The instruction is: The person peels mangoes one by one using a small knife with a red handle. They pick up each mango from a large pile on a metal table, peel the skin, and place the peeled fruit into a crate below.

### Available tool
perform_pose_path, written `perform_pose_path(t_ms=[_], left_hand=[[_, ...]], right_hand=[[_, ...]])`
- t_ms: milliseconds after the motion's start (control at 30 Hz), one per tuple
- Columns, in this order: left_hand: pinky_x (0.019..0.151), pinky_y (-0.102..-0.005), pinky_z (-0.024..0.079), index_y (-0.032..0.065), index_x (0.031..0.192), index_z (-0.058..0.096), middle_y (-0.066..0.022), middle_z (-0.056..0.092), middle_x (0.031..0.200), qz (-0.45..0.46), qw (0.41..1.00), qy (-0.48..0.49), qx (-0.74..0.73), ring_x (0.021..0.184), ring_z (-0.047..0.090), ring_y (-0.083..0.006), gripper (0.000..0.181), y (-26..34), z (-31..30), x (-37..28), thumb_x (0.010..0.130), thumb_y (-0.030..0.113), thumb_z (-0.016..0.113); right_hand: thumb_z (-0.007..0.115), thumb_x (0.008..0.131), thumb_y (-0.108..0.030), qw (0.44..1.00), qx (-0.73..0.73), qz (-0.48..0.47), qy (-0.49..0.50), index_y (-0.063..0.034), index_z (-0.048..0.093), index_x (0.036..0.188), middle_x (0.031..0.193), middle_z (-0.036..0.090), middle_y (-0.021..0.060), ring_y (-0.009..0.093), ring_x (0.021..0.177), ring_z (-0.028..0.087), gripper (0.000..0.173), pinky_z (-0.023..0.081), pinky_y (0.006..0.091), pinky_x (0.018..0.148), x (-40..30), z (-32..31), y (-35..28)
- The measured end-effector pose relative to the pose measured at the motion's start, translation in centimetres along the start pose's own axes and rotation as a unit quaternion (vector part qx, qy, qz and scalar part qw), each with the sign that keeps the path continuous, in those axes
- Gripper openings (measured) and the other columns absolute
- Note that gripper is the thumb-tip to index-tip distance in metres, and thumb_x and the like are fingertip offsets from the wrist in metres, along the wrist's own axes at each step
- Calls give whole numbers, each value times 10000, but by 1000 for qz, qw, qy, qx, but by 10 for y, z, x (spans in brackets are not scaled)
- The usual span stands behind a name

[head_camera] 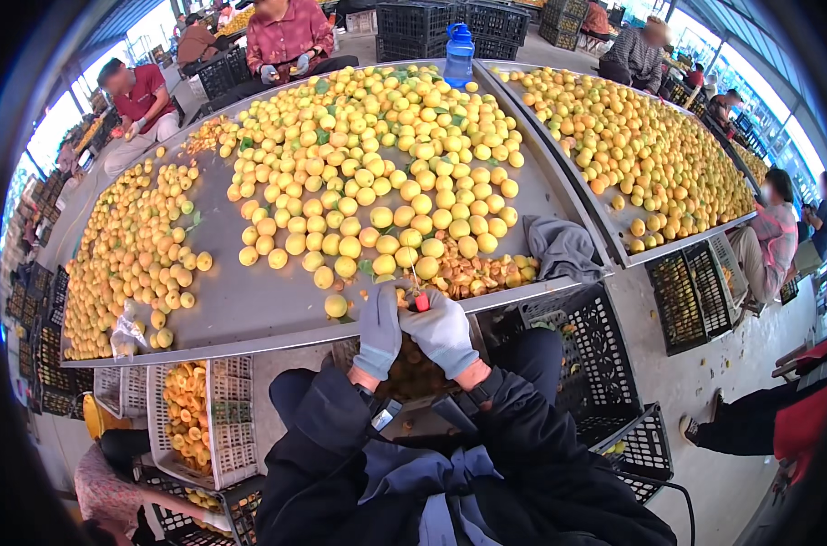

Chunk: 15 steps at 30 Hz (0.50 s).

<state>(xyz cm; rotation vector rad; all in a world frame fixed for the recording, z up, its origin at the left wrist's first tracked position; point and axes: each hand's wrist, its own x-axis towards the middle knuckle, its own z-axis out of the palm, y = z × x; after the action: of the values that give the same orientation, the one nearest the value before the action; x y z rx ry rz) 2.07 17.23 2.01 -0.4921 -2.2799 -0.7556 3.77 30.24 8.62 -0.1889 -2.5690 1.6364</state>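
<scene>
My right hand [440, 331], in a pale work glove, is closed around the red handle of a thin-bladed tool, likely a small knife [421, 302]. Its narrow blade points up and away over the fruit. Close beside it, my left hand [379, 331], also gloved, has its fingers curled at the edge of the metal sorting table [222, 300]. Orange fruit shows between the hands; whether the left fingers grip it is hidden. Yellow apricots [358, 205] spread over the table ahead. Cut apricot pieces [471, 273] lie heaped just right of the blade.
A grey cloth [563, 246] lies at the table's right corner, and a blue water bottle [460, 54] stands at the far edge. Black plastic crates [594, 348] sit by my right leg. A white crate [232, 416] of apricot halves is at left. Several people sit around the tables.
</scene>
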Motion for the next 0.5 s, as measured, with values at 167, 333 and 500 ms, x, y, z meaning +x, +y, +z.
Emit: perform_pose_path(t_ms=[167, 333, 500], left_hand=[[874, -460, 467, -22, 1191, 547, -238, 575, 1148, -50, 996, -34, -64, 1028, 557, -411, 356, -7, 12, -1, 841, 13, 600], [863, -418, 493, -19, 1197, 513, -193, 626, 1083, -119, 971, -61, -199, 1003, 605, -377, 326, 3, 5, 11, 873, -21, 553], [800, -389, 525, -3, 1198, 505, -150, 652, 1020, -136, 980, -55, -134, 973, 644, -316, 458, 19, -10, 26, 794, 67, 709]], right_hand=[[741, 720, -293, 995, -69, -65, 10, -92, 683, 854, 684, 644, 151, 357, 686, 657, 249, 527, 429, 610, 8, -9, -9], [733, 733, -248, 960, -133, -245, 22, -93, 672, 844, 696, 645, 138, 345, 645, 654, 200, 529, 419, 580, 18, -16, -10], [742, 725, -220, 969, -63, -218, 100, -90, 676, 869, 740, 670, 140, 320, 625, 658, 205, 534, 381, 584, 24, -20, 4]])
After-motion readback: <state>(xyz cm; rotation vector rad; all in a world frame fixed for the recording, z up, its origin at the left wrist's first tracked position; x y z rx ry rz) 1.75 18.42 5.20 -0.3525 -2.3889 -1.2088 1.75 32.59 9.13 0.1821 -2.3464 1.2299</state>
